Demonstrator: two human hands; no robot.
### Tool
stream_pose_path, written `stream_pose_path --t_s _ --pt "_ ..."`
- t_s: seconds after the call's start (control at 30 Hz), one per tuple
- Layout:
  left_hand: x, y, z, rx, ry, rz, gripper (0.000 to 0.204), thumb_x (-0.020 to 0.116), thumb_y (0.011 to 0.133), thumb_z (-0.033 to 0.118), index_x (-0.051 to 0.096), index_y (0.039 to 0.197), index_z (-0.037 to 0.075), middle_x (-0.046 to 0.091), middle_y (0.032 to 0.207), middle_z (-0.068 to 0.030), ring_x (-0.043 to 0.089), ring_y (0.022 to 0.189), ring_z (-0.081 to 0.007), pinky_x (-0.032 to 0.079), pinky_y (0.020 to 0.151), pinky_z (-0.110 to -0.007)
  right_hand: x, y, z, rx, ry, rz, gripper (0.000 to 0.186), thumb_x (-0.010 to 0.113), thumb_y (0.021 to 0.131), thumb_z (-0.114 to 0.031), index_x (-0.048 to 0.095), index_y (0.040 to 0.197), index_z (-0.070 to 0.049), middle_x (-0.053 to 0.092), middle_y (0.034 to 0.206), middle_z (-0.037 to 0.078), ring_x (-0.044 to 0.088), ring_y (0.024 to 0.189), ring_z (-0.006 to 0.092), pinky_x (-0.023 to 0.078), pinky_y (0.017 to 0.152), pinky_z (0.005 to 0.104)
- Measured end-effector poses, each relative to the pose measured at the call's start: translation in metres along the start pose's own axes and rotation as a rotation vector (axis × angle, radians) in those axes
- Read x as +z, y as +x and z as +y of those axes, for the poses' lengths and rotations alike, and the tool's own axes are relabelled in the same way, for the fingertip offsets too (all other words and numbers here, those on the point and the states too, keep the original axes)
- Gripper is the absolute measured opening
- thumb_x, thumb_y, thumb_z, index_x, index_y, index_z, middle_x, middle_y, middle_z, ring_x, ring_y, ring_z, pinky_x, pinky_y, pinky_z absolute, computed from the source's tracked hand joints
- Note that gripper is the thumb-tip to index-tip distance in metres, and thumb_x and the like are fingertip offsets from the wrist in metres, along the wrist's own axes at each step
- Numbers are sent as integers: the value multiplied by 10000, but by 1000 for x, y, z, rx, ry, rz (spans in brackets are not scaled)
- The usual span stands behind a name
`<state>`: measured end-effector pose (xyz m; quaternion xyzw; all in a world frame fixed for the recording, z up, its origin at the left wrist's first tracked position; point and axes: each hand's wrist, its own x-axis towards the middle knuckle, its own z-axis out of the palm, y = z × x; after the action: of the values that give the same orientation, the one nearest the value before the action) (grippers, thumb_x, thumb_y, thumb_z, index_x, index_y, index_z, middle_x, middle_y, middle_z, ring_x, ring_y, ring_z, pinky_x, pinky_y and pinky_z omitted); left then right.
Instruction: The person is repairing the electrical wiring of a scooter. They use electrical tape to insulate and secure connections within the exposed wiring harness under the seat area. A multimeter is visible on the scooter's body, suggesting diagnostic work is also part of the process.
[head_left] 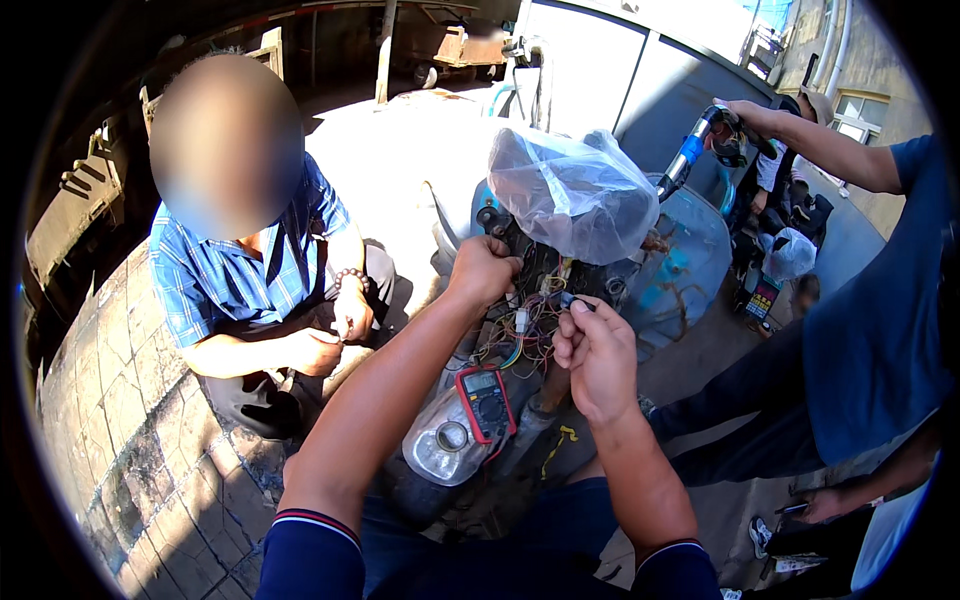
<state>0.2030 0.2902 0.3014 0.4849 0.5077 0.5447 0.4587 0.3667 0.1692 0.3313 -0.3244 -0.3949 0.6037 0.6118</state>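
Note:
My left hand point(482, 266) reaches into the vehicle's dark wiring area below a clear plastic bag point(570, 190), its fingers curled, their hold hidden. My right hand point(597, 356) is closed, pinching a small dark part point(580, 304) at the right side of tangled coloured wires point(520, 345). Between my forearms a red-and-grey multimeter point(488, 405) lies on a silver tank-like body point(430, 450) with a round opening. A white connector point(521, 321) sits among the wires.
A seated person point(240, 280) in a checked shirt is at left. A standing person point(870, 330) grips a handlebar point(688, 155) at right; others are beside and behind them. A weathered blue panel point(680, 270), a grey wall point(600, 60) and carts point(450, 50) surround the work.

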Motion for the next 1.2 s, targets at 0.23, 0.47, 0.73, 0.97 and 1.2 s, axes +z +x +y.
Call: stream_pose_path --t_s 0.23,0.47,0.73,0.97,1.2 --pt "6 6 -3 -42 0 -51 157 749 766 -47 630 869 -51 632 751 -92 583 557 -160 463 450 -294 13 12 0 -28 -74 -4 129 552 994 -128 595 1018 -9 573 761 20 540 588 100 405 487 239" --pt "0 6 -14 -36 -178 -51 84 676 799 -41 638 874 -33 620 706 -65 535 497 -136 402 403 -263 25 22 5 -25 -87 -12 132 543 1001 -132 592 1004 -9 587 779 28 573 618 107 436 496 240" --pt "-1 -1 -6 -126 -387 -191 112 577 875 -54 609 974 -11 629 711 -62 556 502 -106 361 376 -227 44 65 18 26 -353 52 123 537 988 -134 560 946 -21 534 713 18 511 507 117 353 416 262" --pt "-2 -12 -7 -115 -438 -144 130 577 905 -43 582 1032 -19 644 794 -78 583 537 -124 375 395 -233 38 86 26 59 -485 155 87 521 980 -106 553 954 -30 516 653 14 464 441 114 294 363 264" --pt "0 -20 -10 -91 -485 -95 145 579 898 -53 573 1043 -38 642 822 -101 625 579 -157 399 419 -245 35 94 31 51 -555 189 69 513 969 -89 549 949 -34 525 652 12 470 448 107 296 367 258"
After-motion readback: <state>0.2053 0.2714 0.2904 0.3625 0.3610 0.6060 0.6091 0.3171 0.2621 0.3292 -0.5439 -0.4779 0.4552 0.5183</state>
